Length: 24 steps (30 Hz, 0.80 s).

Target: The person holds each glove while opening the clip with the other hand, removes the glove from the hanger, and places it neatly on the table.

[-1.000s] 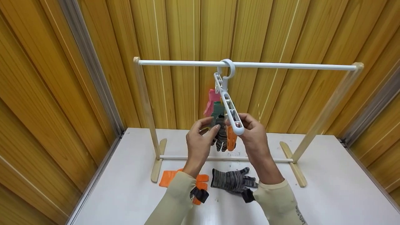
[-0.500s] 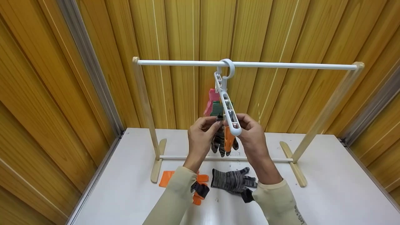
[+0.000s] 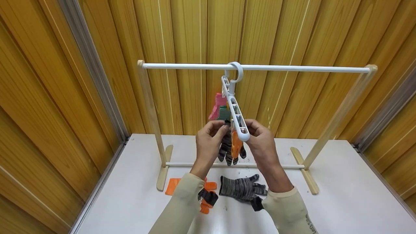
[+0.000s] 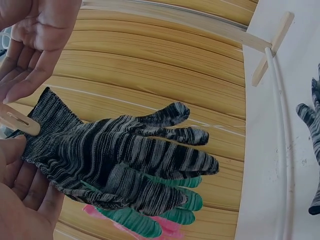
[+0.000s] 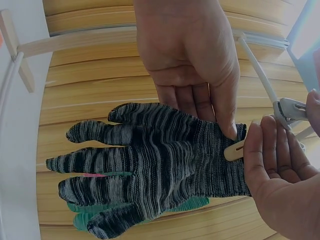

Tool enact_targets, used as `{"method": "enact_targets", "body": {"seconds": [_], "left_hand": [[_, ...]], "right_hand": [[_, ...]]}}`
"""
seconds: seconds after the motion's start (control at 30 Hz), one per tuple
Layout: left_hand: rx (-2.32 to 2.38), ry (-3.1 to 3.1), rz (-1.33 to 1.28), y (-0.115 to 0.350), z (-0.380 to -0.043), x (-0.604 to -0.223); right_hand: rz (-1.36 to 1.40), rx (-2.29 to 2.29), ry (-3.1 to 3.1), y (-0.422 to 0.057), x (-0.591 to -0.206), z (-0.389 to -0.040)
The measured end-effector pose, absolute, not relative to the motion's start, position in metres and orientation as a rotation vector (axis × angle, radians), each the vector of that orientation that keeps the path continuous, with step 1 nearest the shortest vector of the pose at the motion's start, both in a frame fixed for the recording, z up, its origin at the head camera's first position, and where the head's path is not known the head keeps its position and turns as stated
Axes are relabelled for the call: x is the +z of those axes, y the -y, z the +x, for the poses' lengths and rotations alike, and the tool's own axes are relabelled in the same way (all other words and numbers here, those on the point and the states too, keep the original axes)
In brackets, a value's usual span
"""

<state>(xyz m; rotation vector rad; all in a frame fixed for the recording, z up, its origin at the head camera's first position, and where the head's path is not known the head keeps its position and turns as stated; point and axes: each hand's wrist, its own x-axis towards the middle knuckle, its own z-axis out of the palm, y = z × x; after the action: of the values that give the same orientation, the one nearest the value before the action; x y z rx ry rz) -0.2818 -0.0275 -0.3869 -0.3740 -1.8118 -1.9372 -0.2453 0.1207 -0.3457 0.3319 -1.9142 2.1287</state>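
A grey-and-black striped glove [image 3: 226, 148] hangs fingers-down below the white clip hanger [image 3: 239, 120], and fills much of both wrist views. My left hand [image 3: 208, 143] pinches its cuff, thumb on the knit and fingers behind. A tan clothespin [image 5: 234, 151] lies over the cuff, its far part covered by fingers. My right hand [image 3: 261, 141] holds that covered end with curled fingers, close under the hanger's near end. A narrow orange slotted piece [image 3: 236, 146] hangs in front of the glove in the head view.
A green glove [image 3: 224, 113] and pink glove [image 3: 216, 107] hang behind on the hanger, which hooks over the rack's white bar [image 3: 302, 68]. On the white table [image 3: 136, 208] lie another striped glove [image 3: 240, 188] and an orange glove [image 3: 174, 185], partly under my left forearm.
My left hand has shifted slightly right and the pinched striped glove now hangs lower, its fingers spread. The hanger's near end and orange piece have swung a little left.
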Motion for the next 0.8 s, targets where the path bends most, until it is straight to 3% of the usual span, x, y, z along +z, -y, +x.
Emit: {"method": "enact_targets", "body": {"seconds": [0.53, 0.8], "left_hand": [[-1.953, 1.834, -0.366, 0.030, -0.282, -0.386], [-1.912, 1.842, -0.341, 0.032, -0.283, -0.388]], "right_hand": [[0.437, 2.013, 1.938, -0.131, -0.344, -0.247], [0.518, 1.562, 2.038, -0.139, -0.335, -0.254]]}}
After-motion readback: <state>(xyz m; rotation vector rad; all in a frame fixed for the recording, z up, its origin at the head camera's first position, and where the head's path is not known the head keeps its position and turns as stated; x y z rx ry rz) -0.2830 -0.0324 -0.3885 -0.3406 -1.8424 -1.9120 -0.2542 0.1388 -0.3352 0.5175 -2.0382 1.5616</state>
